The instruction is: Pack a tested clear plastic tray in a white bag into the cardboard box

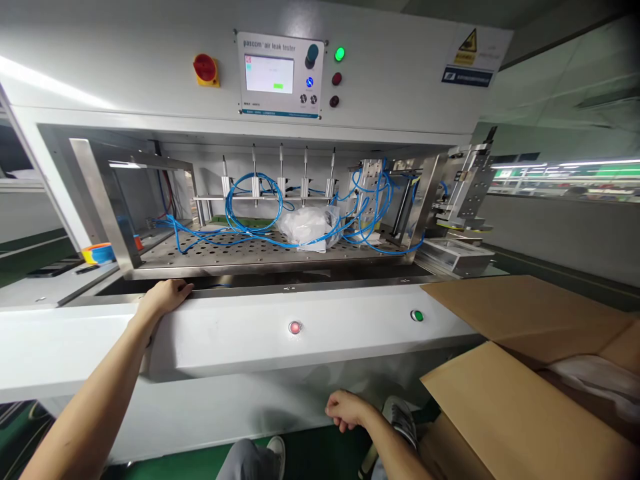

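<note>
My left hand [167, 297] rests on the front lip of a white air leak tester [280, 75], holding nothing. Behind that lip, inside the machine's opening, a clear plastic bag with white contents [307, 227] lies on a perforated steel plate [235, 248], among loops of blue pneumatic tubing [253, 207]. My right hand [345, 410] hangs low in front of the machine's base with its fingers loosely curled and empty. It is nearest to a grey sneaker [401, 421] and an open cardboard box [520, 353].
A row of vertical pneumatic cylinders [280, 177] stands above the plate. The front panel has a red-and-yellow rotary switch [205, 69] and a screen [269, 74]. A red button [295, 327] and green button [417, 316] sit on the front. A yellow-and-blue item [99, 253] lies left.
</note>
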`<act>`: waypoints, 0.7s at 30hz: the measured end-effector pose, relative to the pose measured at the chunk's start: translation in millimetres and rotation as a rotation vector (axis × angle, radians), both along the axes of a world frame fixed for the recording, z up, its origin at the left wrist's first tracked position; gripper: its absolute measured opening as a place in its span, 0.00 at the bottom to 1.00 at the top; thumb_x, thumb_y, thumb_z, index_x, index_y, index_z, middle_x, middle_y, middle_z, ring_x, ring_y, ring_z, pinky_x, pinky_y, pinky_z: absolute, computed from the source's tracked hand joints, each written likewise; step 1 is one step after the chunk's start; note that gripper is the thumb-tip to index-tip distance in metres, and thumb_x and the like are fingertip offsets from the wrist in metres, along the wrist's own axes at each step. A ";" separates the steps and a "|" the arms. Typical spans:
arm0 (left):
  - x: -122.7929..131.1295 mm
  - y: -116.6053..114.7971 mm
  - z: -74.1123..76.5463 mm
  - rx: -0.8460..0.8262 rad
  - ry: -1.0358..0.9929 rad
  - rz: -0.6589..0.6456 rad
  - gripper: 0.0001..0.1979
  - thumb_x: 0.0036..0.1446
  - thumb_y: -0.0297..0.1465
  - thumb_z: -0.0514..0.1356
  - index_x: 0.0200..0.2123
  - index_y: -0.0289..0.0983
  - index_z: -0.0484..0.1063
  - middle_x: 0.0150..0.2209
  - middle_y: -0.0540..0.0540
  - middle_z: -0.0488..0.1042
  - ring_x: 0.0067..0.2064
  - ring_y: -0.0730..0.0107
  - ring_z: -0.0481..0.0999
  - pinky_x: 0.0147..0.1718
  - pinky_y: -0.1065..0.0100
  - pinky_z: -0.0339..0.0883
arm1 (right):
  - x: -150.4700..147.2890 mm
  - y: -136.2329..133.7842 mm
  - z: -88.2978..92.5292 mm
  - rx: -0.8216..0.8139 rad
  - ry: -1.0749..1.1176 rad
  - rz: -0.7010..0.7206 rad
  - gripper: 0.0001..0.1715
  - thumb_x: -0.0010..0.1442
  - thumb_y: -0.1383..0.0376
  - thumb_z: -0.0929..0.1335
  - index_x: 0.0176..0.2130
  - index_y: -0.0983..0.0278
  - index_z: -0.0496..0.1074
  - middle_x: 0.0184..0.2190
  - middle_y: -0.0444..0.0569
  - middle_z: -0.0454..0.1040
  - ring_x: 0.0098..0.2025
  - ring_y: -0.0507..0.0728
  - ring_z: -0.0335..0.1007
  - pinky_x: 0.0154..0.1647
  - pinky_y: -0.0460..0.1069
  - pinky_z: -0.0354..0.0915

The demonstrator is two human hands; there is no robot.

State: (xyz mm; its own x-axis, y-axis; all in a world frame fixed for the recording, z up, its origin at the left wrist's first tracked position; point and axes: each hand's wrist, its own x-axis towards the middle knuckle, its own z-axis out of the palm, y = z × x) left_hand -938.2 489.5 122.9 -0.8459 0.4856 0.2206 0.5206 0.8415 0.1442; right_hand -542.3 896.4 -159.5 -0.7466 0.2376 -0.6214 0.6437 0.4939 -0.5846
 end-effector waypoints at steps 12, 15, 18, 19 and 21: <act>0.4 -0.6 -1.4 -0.006 0.005 -0.008 0.31 0.64 0.54 0.42 0.41 0.40 0.78 0.43 0.35 0.81 0.49 0.40 0.79 0.42 0.56 0.68 | 0.0 3.0 -4.0 0.002 0.000 0.008 0.06 0.69 0.67 0.66 0.42 0.65 0.73 0.28 0.41 0.74 0.20 0.46 0.69 0.23 0.40 0.59; 0.8 0.1 -0.5 -0.007 0.003 -0.004 0.31 0.63 0.54 0.42 0.41 0.40 0.78 0.43 0.35 0.81 0.49 0.39 0.79 0.42 0.55 0.69 | 0.3 3.1 -3.4 0.000 0.001 0.009 0.06 0.69 0.68 0.66 0.42 0.65 0.74 0.29 0.41 0.74 0.21 0.46 0.69 0.22 0.40 0.59; -0.4 0.6 -0.1 -0.009 -0.009 -0.001 0.31 0.62 0.54 0.44 0.41 0.40 0.78 0.43 0.35 0.81 0.48 0.39 0.79 0.43 0.55 0.69 | 0.3 3.0 -2.1 -0.003 -0.002 0.005 0.05 0.68 0.68 0.66 0.41 0.65 0.74 0.28 0.41 0.74 0.21 0.46 0.69 0.22 0.40 0.59; -0.9 0.7 0.0 -0.007 -0.013 0.001 0.31 0.62 0.55 0.44 0.41 0.40 0.79 0.42 0.35 0.81 0.48 0.39 0.79 0.42 0.55 0.69 | 0.2 2.9 -1.6 -0.001 -0.003 0.002 0.05 0.68 0.68 0.66 0.41 0.65 0.74 0.28 0.41 0.74 0.21 0.46 0.69 0.22 0.40 0.59; -1.4 0.9 0.1 -0.004 -0.019 0.006 0.31 0.62 0.55 0.44 0.41 0.40 0.79 0.42 0.35 0.81 0.48 0.40 0.79 0.42 0.56 0.68 | 0.0 2.5 -1.0 0.002 -0.005 -0.004 0.06 0.68 0.68 0.66 0.41 0.65 0.74 0.28 0.40 0.73 0.20 0.46 0.69 0.22 0.40 0.59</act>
